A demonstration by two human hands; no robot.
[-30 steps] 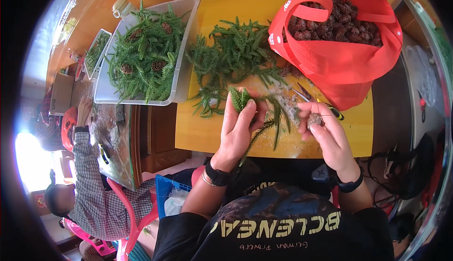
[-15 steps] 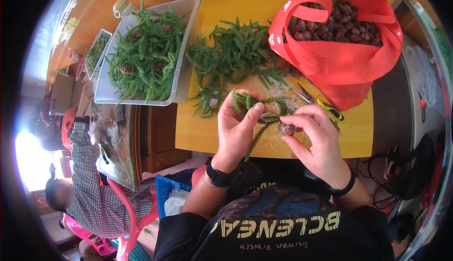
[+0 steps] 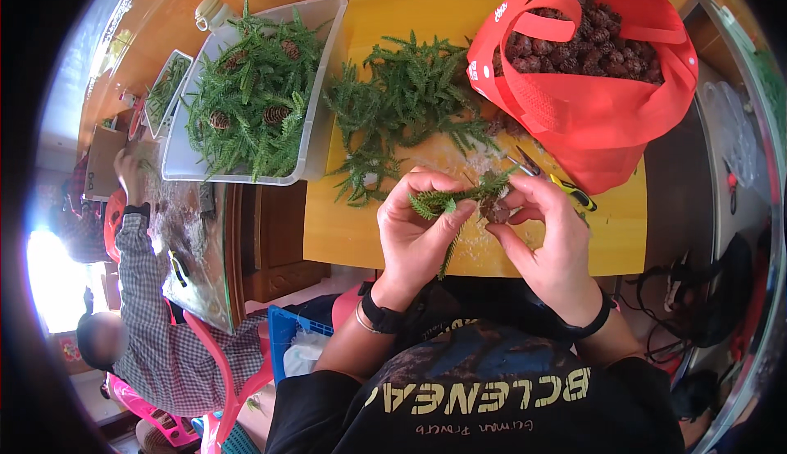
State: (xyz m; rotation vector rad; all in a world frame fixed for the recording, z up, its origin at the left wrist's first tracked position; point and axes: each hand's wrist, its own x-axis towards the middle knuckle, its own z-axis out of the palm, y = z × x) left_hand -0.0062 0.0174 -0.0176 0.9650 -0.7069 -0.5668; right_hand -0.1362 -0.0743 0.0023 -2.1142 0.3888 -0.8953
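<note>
My left hand and right hand both pinch: the green sprig runs rightward from my left grip, and the smaller brown pine cone sits in my right, against the sprig.

Lettering, person's blk T-shirt: lg. pale-yellow block caps, inverted in view, w/ sm. pinkish script below. Red bag: wht. characters, partial. Cardboard box, far l.: dk. marks, v. sm.
</note>
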